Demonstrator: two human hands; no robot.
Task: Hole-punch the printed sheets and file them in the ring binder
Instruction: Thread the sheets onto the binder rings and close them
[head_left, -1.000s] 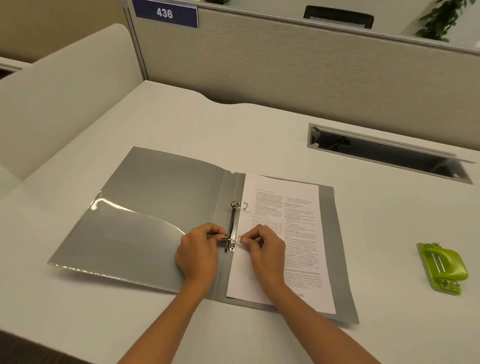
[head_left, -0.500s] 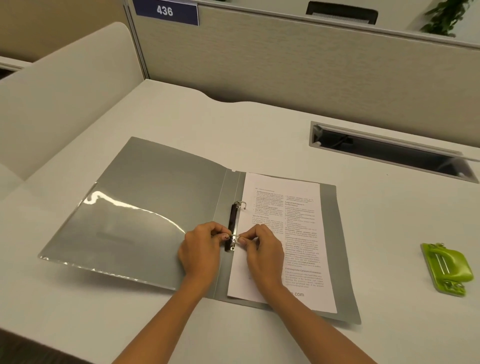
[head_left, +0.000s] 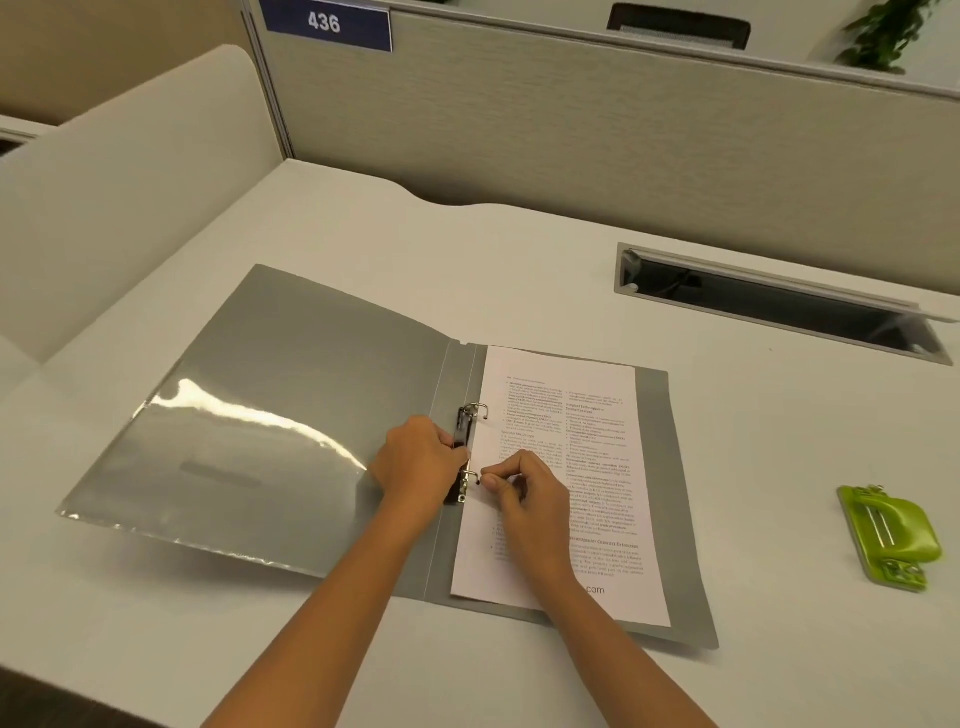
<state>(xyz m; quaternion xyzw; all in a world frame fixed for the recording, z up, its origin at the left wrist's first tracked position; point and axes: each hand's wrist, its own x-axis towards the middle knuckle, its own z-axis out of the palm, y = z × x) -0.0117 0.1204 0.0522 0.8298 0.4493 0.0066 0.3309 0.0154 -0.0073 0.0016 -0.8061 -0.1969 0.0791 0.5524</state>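
Pinching the lower ring of the ring binder, right hand and left hand sit close together; stiff metal there, with thin, floppy printed sheets alongside.

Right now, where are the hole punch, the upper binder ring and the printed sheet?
hole punch (head_left: 889, 535), head view, green top lever.
upper binder ring (head_left: 477, 409), head view, metal arch.
printed sheet (head_left: 592, 436), head view, text area.

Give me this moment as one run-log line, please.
step: closing rings | left hand: on ring mechanism | right hand: pinching lower ring | printed sheets: in ring binder | hole punch: idle, right
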